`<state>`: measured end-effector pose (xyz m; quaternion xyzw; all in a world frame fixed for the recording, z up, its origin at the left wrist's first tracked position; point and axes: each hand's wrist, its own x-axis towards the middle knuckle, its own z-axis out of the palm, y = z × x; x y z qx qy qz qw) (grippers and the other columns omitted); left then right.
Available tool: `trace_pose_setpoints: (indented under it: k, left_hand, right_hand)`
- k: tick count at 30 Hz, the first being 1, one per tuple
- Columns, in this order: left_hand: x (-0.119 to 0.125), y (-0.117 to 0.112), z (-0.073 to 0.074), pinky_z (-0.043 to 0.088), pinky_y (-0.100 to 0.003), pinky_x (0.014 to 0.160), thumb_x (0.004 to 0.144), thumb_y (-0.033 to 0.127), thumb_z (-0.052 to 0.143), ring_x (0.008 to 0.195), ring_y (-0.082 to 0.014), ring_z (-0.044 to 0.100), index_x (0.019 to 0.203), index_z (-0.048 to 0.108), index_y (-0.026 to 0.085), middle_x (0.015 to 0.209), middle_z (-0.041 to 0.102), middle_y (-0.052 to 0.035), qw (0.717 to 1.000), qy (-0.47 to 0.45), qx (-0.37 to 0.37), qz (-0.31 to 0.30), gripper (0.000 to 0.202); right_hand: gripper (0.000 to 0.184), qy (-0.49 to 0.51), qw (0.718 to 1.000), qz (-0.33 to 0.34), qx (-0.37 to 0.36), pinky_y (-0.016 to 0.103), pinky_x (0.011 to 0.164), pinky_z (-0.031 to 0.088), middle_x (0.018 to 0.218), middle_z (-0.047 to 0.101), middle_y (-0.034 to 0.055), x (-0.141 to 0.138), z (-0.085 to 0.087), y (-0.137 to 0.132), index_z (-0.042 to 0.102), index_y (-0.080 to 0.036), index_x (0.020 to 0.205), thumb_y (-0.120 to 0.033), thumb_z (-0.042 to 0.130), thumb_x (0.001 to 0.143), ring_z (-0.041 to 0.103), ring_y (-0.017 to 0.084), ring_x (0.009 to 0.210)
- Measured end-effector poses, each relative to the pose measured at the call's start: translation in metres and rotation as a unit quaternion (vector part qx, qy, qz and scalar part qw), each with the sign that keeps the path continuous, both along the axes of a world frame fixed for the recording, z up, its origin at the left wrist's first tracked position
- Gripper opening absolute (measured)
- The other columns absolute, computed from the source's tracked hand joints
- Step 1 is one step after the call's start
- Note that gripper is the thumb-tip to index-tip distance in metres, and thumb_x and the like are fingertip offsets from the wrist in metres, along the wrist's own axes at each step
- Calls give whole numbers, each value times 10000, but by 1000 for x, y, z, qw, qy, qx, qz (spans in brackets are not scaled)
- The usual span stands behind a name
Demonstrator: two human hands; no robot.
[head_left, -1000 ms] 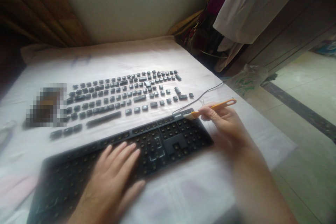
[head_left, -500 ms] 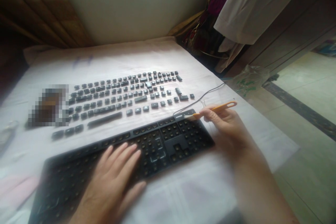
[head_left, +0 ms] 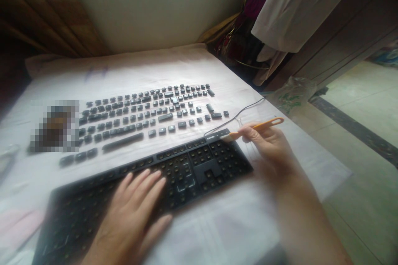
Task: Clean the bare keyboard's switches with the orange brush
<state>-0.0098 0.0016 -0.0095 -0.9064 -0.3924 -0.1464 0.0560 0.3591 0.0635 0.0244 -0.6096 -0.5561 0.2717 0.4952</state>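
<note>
A black keyboard frame (head_left: 199, 161) with its keycaps taken off lies across the white-covered table (head_left: 139, 70). My left hand (head_left: 133, 215) rests flat on the frame's middle, fingers stretched out. My right hand (head_left: 267, 145) pinches a small orange-handled brush (head_left: 264, 124), whose pale bristles touch the frame's far right corner. Several loose black keycaps (head_left: 149, 112) are laid out in rows on the cloth beyond the frame.
The keyboard's thin cable (head_left: 239, 114) runs off toward the table's right edge. A blurred-out object (head_left: 56, 126) sits left of the keycaps. Hanging cloth (head_left: 292, 8) and a tiled floor (head_left: 357, 112) lie to the right, beyond the table edge.
The brush and my right hand have shifted slightly right along the frame's far corner. My left hand stays in place.
</note>
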Motion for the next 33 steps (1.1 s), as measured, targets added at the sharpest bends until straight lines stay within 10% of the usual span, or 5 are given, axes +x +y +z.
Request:
trace_pose_setpoints:
  k: [33]
  left_hand:
    - [0,1,-1,176,-468,1272,926,558,598,1403,-294,494,1463,516,163,1476,600,-96,1000,12,11,-11,672]
  right_hand:
    - [610,-8,1000,-10,-28,313,640,579,711,722,49,10,-1,3,761,-183,804,-787,673,788,676,183,642]
